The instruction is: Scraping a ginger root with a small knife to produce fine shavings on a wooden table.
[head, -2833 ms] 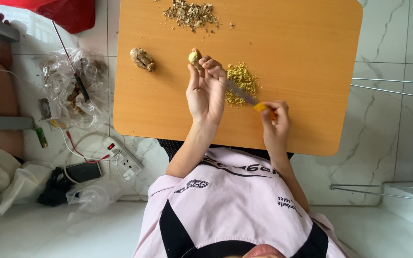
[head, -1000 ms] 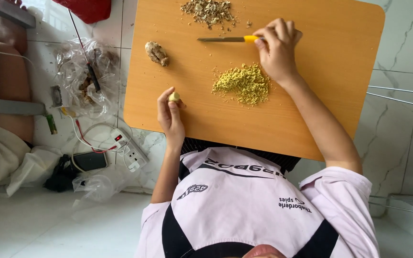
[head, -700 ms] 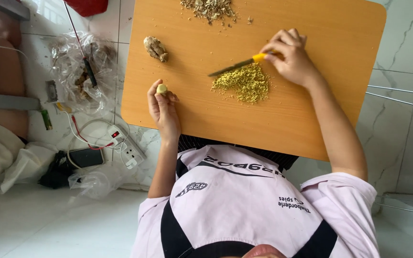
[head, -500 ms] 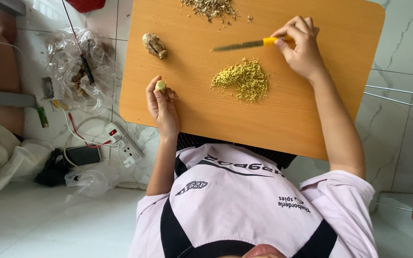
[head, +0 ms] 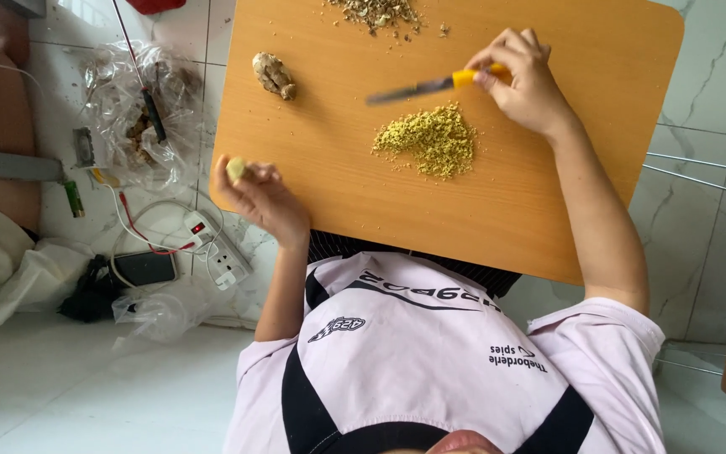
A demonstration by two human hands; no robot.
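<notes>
Ginger piece [head: 236,168], small, pale yellow and peeled-looking, sits pinched in the fingertips of my left hand [head: 264,195], right at the left edge of the table [head: 548,210]. My right hand [head: 529,84] is closed round the yellow handle of the knife [head: 430,86]. Its blurred blade points left, just beyond the minced heap [head: 430,139]. I judge I'm between cuts. The next move calls for setting the piece on bare wood beside the heap, with my fingertips tucked clear of the blade. An unpeeled knob [head: 273,76] lies near the far left corner, and peelings [head: 377,12] lie at the far edge.
</notes>
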